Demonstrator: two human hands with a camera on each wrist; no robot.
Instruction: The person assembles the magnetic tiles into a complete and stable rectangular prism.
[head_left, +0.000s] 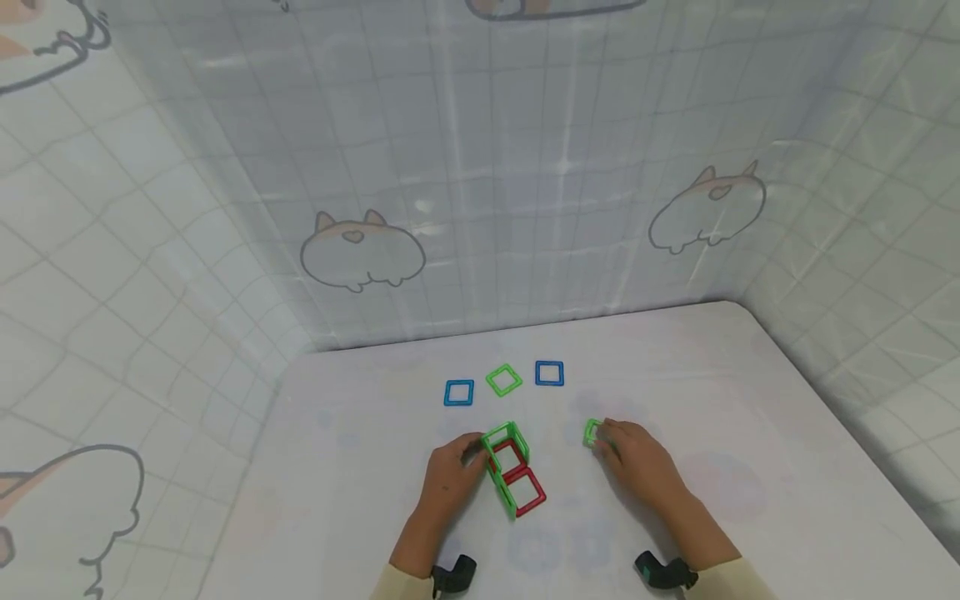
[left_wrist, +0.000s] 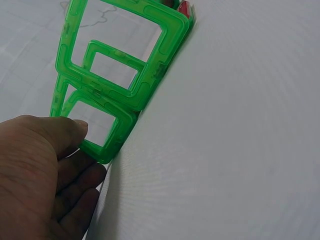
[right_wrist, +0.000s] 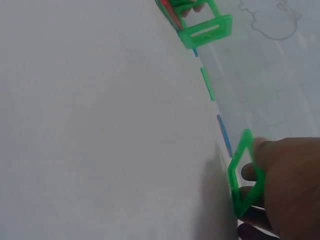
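Note:
A small build of green square magnetic tiles (head_left: 507, 498) stands on the table, joined to two red square tiles (head_left: 531, 507) lying flat. My left hand (head_left: 450, 482) holds the build at its far left corner, the thumb over a green tile (left_wrist: 125, 127) and the other fingers partly hidden behind. Off to the right, my right hand (head_left: 639, 460) pinches a separate green square tile (right_wrist: 233, 181), tilted up close to the tabletop. Part of that tile is hidden by the fingers.
Beyond the build lie a blue square tile (head_left: 459, 404), a green square tile (head_left: 493, 387) and another blue square tile (head_left: 550, 384). A white table (head_left: 360, 483) is enclosed by grid-patterned curtains (head_left: 525, 208) at the back and sides.

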